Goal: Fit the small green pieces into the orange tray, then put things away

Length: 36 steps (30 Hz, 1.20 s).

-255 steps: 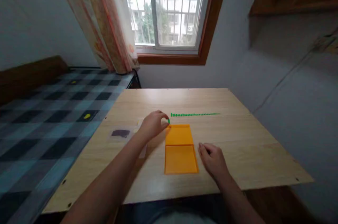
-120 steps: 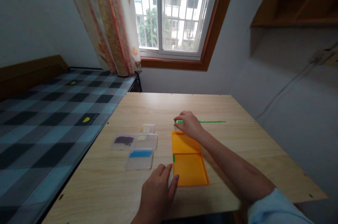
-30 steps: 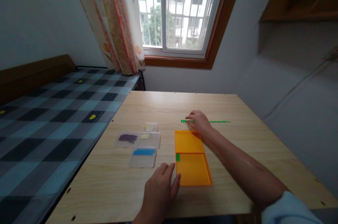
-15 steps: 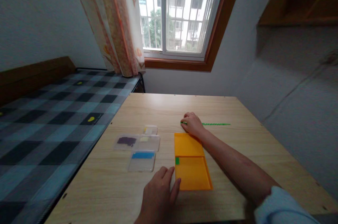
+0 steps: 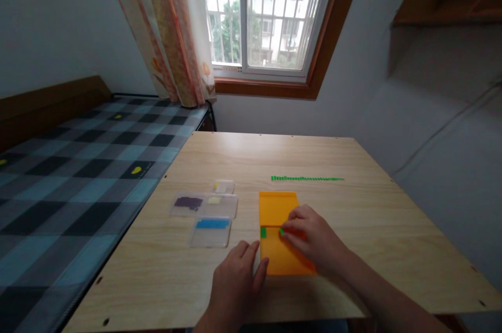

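Note:
An open orange case [image 5: 277, 206] lies on the wooden table [image 5: 353, 228], its two halves one behind the other. My right hand [image 5: 314, 239] hovers over the near half, fingers pinched on a small green piece [image 5: 281, 231]. Another green piece [image 5: 263, 232] sits at the near half's left edge. My left hand [image 5: 235, 283] rests flat on the table, fingertips touching the case's near left corner. A row of several upright green pieces [image 5: 308, 179] stands behind the case.
Left of the case lie three clear flat boxes: one with purple contents [image 5: 187, 203], one with yellow [image 5: 219, 205], one with blue [image 5: 210, 231]. A smaller clear box [image 5: 224, 186] sits behind them. A checked bed [image 5: 78, 165] borders the table's left side; a window is behind.
My right hand left the left end of the green row and came back over the near half of the case with a green piece. My left hand stayed put.

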Each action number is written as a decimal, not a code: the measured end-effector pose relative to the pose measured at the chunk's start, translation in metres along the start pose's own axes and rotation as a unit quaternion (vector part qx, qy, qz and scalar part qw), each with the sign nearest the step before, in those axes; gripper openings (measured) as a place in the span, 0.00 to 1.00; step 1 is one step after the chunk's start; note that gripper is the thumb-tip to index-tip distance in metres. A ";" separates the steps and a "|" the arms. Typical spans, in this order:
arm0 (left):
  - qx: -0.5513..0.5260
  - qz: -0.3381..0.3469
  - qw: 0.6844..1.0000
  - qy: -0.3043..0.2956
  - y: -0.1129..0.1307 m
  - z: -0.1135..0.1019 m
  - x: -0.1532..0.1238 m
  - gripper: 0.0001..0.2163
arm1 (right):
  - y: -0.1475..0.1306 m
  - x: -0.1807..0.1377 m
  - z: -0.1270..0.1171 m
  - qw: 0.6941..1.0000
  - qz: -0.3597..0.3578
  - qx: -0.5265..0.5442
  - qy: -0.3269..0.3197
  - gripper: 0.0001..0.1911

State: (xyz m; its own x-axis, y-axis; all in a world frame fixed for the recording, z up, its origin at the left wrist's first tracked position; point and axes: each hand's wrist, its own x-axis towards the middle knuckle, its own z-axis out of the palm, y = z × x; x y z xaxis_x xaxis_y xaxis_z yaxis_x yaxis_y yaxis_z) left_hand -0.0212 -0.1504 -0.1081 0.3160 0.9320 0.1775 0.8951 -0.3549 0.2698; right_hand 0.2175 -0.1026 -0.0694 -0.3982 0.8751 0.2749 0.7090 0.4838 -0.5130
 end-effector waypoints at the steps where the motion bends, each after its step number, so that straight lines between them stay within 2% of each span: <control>1: -0.001 -0.002 1.000 -0.003 0.001 -0.001 0.000 0.11 | -0.003 -0.009 0.005 1.000 0.007 0.000 -0.012 0.06; 5: -0.005 -0.007 1.000 -0.015 0.003 -0.006 0.001 0.12 | -0.010 -0.025 0.022 0.998 0.017 -0.040 -0.048 0.06; 10: -0.005 -0.011 1.000 -0.021 0.004 -0.007 0.001 0.11 | -0.016 -0.020 0.030 0.991 0.028 -0.093 -0.088 0.03; 14: 0.000 -0.011 1.000 -0.020 0.004 -0.006 0.001 0.11 | -0.018 -0.019 0.032 0.991 0.026 -0.115 -0.066 0.05; 17: 0.000 -0.006 1.000 -0.021 0.003 -0.006 0.001 0.11 | -0.017 -0.023 0.034 0.991 0.018 -0.119 -0.053 0.03; 21: 0.003 0.004 1.000 -0.010 0.002 -0.005 0.001 0.11 | -0.017 -0.028 0.036 0.992 0.006 -0.116 -0.047 0.09; 36: -0.003 0.021 1.000 0.006 -0.002 -0.002 -0.001 0.12 | -0.023 -0.010 0.036 0.994 0.074 -0.058 -0.057 0.13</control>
State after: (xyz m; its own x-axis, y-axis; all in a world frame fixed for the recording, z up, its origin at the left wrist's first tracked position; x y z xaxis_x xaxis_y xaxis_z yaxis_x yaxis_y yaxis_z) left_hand -0.0239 -0.1507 -0.1072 0.3496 0.9155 0.1992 0.8790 -0.3941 0.2685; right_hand 0.1838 -0.1224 -0.0897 -0.3426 0.9334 0.1065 0.8249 0.3531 -0.4414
